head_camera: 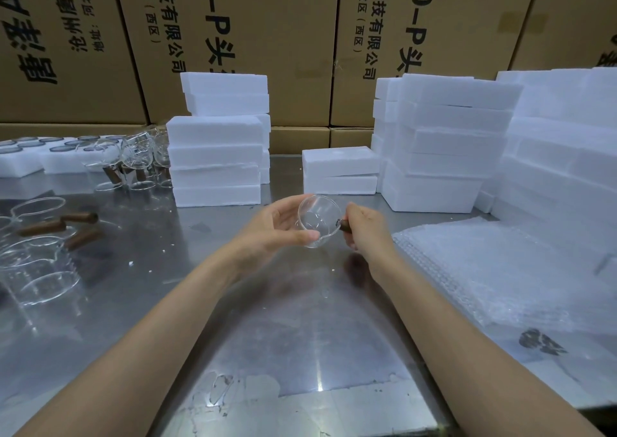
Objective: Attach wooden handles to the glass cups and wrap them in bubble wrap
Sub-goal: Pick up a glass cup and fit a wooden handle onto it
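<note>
Cradling the small clear glass cup (317,221) steady, the left hand (278,227) lets the right hand's (365,227) closed grip seat the dark wooden handle (345,225) beside it.

"有限公司" on cardboard boxes (267,35)

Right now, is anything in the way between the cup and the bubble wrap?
Nothing visible. The glass cup is held above the metal table, left hand cupping it, right hand gripping its wooden handle. The bubble wrap lies to the right, with only bare table between.
</note>
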`<action>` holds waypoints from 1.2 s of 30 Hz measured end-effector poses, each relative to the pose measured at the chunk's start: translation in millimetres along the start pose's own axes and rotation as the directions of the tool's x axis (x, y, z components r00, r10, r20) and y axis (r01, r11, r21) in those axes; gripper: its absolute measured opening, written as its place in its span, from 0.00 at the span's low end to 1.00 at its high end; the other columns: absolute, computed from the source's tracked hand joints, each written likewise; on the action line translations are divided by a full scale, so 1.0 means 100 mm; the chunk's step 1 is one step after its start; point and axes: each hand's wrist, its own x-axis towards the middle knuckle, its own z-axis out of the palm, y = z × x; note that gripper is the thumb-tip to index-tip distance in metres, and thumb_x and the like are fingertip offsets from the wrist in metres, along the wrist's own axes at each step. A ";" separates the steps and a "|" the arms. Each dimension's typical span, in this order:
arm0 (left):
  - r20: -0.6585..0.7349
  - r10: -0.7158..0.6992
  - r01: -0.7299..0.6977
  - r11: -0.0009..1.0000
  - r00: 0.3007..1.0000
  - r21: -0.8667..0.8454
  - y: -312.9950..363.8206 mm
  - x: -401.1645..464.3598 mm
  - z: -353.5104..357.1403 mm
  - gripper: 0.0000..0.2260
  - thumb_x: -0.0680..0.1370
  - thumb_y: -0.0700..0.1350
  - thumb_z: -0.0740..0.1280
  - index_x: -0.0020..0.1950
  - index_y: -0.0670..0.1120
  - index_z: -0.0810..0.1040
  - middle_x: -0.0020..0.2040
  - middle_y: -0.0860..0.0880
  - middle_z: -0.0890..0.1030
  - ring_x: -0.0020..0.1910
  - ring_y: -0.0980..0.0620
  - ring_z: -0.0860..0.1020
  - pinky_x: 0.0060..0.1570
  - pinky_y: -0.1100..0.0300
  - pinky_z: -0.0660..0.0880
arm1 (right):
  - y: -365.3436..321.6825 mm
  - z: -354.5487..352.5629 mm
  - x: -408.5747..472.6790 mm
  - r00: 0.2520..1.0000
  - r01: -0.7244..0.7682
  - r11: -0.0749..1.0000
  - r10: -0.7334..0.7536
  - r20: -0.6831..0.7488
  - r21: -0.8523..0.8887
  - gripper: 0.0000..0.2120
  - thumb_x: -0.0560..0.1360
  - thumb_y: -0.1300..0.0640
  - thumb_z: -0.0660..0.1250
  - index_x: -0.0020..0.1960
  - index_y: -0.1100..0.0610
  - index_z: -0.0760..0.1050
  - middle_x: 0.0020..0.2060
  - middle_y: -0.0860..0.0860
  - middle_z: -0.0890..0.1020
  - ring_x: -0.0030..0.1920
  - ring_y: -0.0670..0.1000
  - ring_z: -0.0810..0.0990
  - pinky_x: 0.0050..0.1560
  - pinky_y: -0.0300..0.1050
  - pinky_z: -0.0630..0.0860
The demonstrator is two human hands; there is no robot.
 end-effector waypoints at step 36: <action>-0.364 -0.038 0.162 0.934 0.931 0.317 -0.02 0.06 0.05 0.35 0.57 0.73 0.70 0.40 0.41 0.82 0.32 0.50 0.78 0.30 0.55 0.73 0.31 0.65 0.69 | 0.01 0.09 -0.07 0.904 0.370 0.717 -0.426 0.050 -0.590 0.22 0.80 0.49 0.51 0.37 0.56 0.77 0.37 0.49 0.83 0.40 0.54 0.77 0.42 0.48 0.74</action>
